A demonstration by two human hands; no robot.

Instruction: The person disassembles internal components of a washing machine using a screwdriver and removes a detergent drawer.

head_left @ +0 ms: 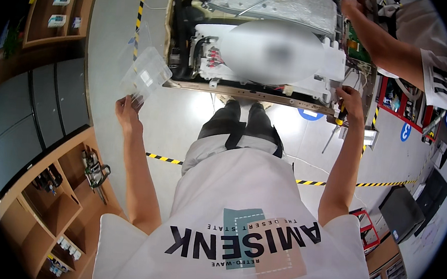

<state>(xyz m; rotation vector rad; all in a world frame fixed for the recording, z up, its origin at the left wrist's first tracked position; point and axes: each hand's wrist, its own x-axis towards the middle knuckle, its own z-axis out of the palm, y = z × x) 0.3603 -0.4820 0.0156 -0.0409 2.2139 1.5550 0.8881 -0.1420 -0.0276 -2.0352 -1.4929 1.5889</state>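
My left hand (127,113) grips one corner of a clear plastic compartment box (147,73), its lid tilted up, beside the left edge of an opened appliance (227,90). What small parts lie in the box is too faint to tell. My right hand (351,103) is closed round a screwdriver (340,116) with a yellow and black handle, its shaft pointing down toward me. The fingertips of that hand are at the lower right corner of a long white plastic housing (334,64) inside the appliance. A blurred oval covers the housing's middle.
Another screwdriver (255,6) lies across a silvery panel (307,12) at the far side. A co-worker's hand (352,9) reaches onto the appliance's far right corner. A red tool case (395,98) stands on the right, wooden shelves (66,200) on the left.
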